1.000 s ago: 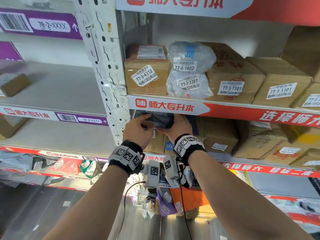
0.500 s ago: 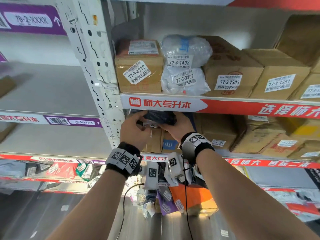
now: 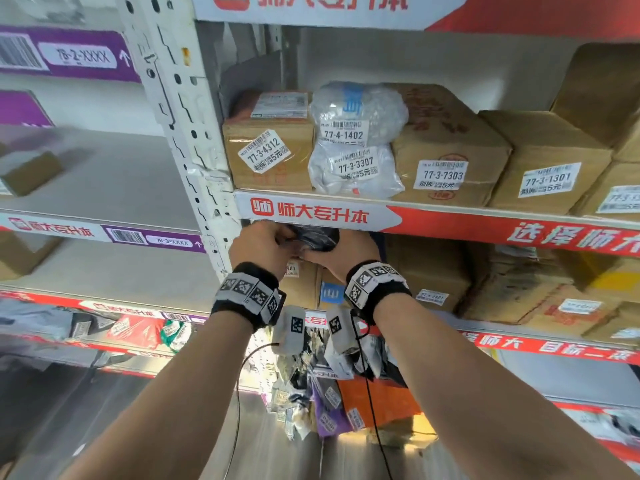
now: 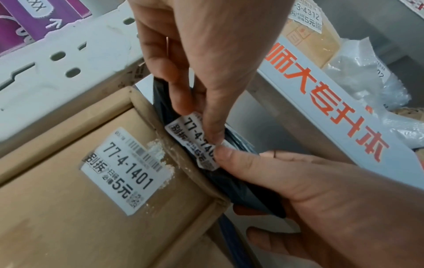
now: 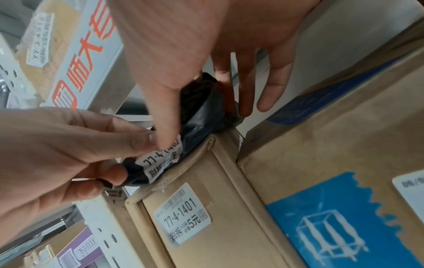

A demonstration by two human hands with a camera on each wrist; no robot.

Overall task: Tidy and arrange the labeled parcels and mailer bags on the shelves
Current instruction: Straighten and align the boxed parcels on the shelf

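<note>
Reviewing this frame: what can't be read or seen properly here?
- Left wrist view: the last digits of the label on the dark mailer bag are covered by a left hand fingertip. In the right wrist view the label is creased.
- Head view: the bag is mostly hidden by the left hand, right hand and shelf strip.
- Head view: the far-right box label is blurred and cut off by the edge.

Head cam looks up; wrist cams close, sharing 77-4-1401 box.
</note>
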